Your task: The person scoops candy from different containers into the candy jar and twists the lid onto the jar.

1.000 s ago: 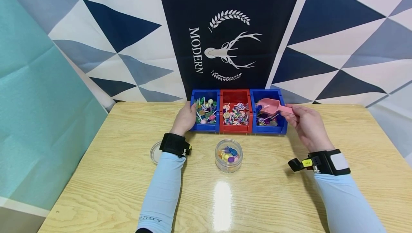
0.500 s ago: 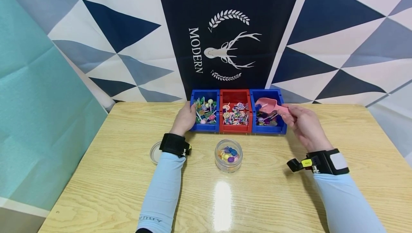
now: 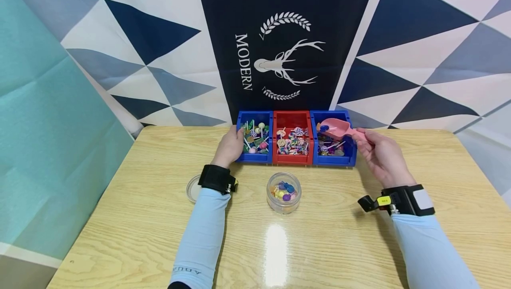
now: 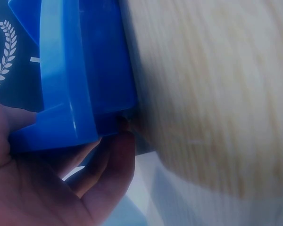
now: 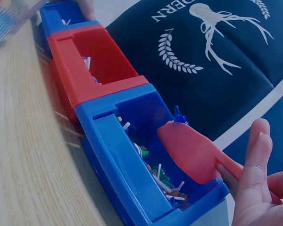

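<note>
My right hand holds a pink scoop by its handle, above the right blue bin. A blue piece and an orange piece show at the scoop's front end. Small colourful sweets with sticks lie in that bin. In the right wrist view the scoop tilts over the bin's opening, and its underside faces the camera. My left hand grips the outer side of the left blue bin. The left wrist view has the thumb over the bin's rim and fingers beneath it.
Between the blue bins sits a red bin of small lollipops. Nearer me stands a clear jar partly filled with colourful pieces. A round lid lies on the wooden table, partly behind the left wrist. A patterned cloth hangs behind the bins.
The scoop has turned and shifted slightly right in my right hand; blue and orange pieces now show at its front end. My left hand keeps its place on the left bin.
</note>
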The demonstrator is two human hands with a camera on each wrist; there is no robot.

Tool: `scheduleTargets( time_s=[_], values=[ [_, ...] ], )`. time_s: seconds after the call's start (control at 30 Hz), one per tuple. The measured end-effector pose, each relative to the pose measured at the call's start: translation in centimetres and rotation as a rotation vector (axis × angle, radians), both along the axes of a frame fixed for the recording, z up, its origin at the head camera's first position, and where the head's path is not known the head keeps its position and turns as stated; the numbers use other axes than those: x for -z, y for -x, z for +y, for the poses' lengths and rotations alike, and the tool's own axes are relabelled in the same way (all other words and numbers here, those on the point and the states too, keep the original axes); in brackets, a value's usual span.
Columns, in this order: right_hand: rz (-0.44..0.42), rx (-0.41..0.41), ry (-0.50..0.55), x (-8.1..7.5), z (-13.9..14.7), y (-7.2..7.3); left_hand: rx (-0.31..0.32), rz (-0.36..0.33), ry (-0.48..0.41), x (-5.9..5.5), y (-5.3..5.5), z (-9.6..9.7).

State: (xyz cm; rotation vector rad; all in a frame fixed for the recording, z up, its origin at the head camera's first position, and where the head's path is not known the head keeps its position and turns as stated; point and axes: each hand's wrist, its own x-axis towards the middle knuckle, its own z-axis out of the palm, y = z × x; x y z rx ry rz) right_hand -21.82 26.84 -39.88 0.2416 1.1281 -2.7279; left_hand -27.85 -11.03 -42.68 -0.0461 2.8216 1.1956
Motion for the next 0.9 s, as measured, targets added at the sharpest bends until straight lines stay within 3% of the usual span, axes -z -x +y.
scheduleTargets(
  time_s=[0.17, 0.57, 0.73, 0.9],
  values=[
    [-0.026, 0.007, 0.029, -0.1, 0.2, 0.1, -0.003, -0.013, 0.001, 0.0, 0.0, 0.0],
    [-0.108, 0.016, 0.306, -0.4, 0.7, 0.3, -0.002, 0.000, 0.000, 0.0, 0.0, 0.0],
    [-0.106, 0.006, 0.318, -0.7, 0.5, 0.2, -0.007, -0.003, -0.008, 0.0, 0.0, 0.0],
    [-0.081, -0.023, 0.266, -1.3, 0.1, -0.1, -0.005, -0.004, -0.010, 0.0, 0.0, 0.0]
  ],
)
